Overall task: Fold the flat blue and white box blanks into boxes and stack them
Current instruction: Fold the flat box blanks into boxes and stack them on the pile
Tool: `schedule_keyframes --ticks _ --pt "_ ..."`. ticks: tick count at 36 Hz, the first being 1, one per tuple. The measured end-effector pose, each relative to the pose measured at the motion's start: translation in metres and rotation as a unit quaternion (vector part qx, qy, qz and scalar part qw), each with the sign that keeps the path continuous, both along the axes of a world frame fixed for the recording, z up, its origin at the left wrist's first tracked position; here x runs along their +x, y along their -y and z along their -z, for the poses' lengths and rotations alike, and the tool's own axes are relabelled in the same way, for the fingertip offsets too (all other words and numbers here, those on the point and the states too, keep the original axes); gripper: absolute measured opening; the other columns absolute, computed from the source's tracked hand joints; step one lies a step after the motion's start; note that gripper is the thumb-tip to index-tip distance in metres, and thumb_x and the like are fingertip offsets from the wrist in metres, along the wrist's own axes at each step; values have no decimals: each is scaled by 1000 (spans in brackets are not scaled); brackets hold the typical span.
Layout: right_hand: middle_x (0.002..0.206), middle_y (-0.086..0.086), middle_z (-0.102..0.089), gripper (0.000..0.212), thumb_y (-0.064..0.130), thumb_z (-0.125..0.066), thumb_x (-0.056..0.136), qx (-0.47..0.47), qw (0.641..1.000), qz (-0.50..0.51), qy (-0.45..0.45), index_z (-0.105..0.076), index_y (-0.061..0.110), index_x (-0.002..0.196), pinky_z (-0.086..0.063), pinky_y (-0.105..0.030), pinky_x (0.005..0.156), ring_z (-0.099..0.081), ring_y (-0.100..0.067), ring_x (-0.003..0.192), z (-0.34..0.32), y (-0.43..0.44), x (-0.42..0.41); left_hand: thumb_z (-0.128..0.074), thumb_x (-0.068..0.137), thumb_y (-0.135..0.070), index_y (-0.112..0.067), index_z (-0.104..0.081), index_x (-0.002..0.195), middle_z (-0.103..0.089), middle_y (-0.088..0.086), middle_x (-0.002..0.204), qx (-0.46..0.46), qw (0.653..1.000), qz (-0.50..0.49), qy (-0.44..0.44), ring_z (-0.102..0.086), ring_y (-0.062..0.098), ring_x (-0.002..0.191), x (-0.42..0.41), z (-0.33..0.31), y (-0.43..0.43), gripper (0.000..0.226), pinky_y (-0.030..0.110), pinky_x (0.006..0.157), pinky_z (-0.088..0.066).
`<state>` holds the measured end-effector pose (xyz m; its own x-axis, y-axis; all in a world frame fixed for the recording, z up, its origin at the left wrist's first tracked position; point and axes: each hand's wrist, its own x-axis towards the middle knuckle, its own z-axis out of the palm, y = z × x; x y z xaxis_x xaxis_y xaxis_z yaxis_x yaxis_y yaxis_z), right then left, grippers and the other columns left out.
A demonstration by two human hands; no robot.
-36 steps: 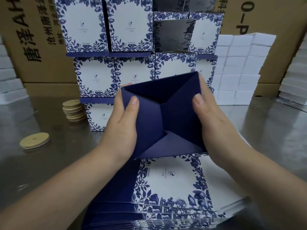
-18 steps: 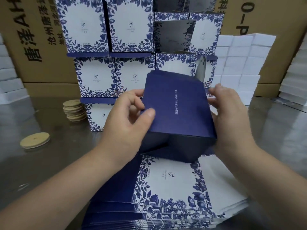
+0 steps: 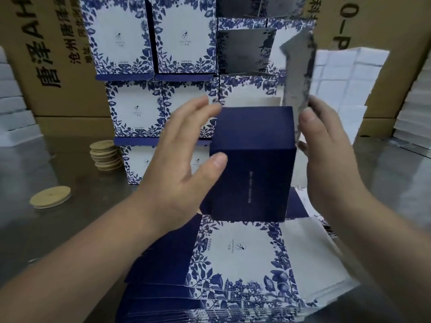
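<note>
Hovering over the pile of flat blanks [image 3: 238, 257] at the near edge of the counter [image 3: 46, 229], a folded navy box [image 3: 251, 164] is held upright between both hands. The left hand [image 3: 184, 166] is spread with straight fingers, its thumb touching the box's left face. The right hand [image 3: 326, 155] pinches the raised lid flap [image 3: 299, 73], thumb in front and fingers behind; the flap is blurred. Finished boxes [image 3: 135, 108] stand stacked at the counter's far side, in front of brown cartons [image 3: 46, 54]. A stack of wooden lids [image 3: 106, 156] sits just left of them, and a single wooden lid [image 3: 50, 197] lies nearer the left edge. White blocks [image 3: 345, 73] are piled to the far right.
</note>
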<state>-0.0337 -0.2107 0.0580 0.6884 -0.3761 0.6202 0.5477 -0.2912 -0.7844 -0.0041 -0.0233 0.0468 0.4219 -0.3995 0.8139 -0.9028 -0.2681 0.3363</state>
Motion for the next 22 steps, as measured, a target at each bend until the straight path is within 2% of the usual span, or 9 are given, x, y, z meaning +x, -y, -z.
schedule_keyframes --ticks 3,6,9,11,13,14,17,20,22 --pt "129 13 -56 71 58 -53 70 51 997 -9 -50 -51 23 131 -39 -36 104 -51 0 119 -7 4 3 -39 78 -51 -47 -32 123 -43 -25 131 37 995 52 -72 -36 -9 126 -5 -9 7 45 11 104 -24" --pt "109 15 -67 51 59 -52 69 79 992 -43 -93 -63 30 109 -43 -34 92 -60 -1 104 -12 5 5 -55 73 -49 -55 -28 117 -51 -29 117 90 980 84 -158 -50 -11 108 -14 -11 24 52 10 94 -37" --pt "112 10 -65 48 59 -53 68 87 990 -29 -107 -63 28 104 -41 -43 102 -57 -8 108 -11 5 7 -60 76 -40 -36 -46 127 -52 -23 114 97 994 47 -32 -50 -4 107 -18 -20 34 53 13 96 -37" --pt "113 12 -64 44 58 -56 74 98 989 -19 -110 -61 28 105 -41 -43 102 -56 -6 107 -10 7 9 -55 81 -37 -24 -55 121 -50 -21 113 -12 999 -14 45 -48 -8 107 -7 -40 27 42 5 94 -33" --pt "113 15 -62 39 56 -56 84 104 988 -11 -114 -58 28 112 -42 -39 99 -55 -5 108 -9 10 10 -44 83 -43 -31 -54 117 -54 -20 113 -95 994 -38 -42 -49 -12 106 7 -67 18 37 2 88 -36" --pt "111 17 -61 36 54 -55 86 101 989 -11 -112 -58 29 111 -43 -36 97 -55 -3 106 -8 12 10 -38 82 -48 -35 -56 111 -59 -17 112 -86 990 -42 -108 -52 -6 107 17 -75 14 36 6 88 -39" --pt "105 18 -62 29 55 -57 84 95 990 -25 -103 -59 31 99 -44 -34 91 -57 -2 101 -8 11 8 -30 82 -55 -34 -64 88 -72 -10 94 47 969 -18 -244 -64 8 98 38 -72 15 41 29 98 -41" --pt "108 2 -68 44 57 -60 69 103 988 -42 -104 -62 24 99 -47 -43 96 -63 -17 105 -9 7 8 -35 84 -51 -28 -72 79 -73 -1 78 90 932 92 -339 -67 11 71 44 -59 27 44 27 69 -55" --pt "101 6 -72 42 54 -61 71 121 985 -59 -105 -63 24 100 -53 -37 86 -67 -13 96 -11 7 8 -38 75 -45 -35 -74 72 -73 4 71 108 908 118 -388 -68 16 62 49 -66 35 38 24 52 -55"
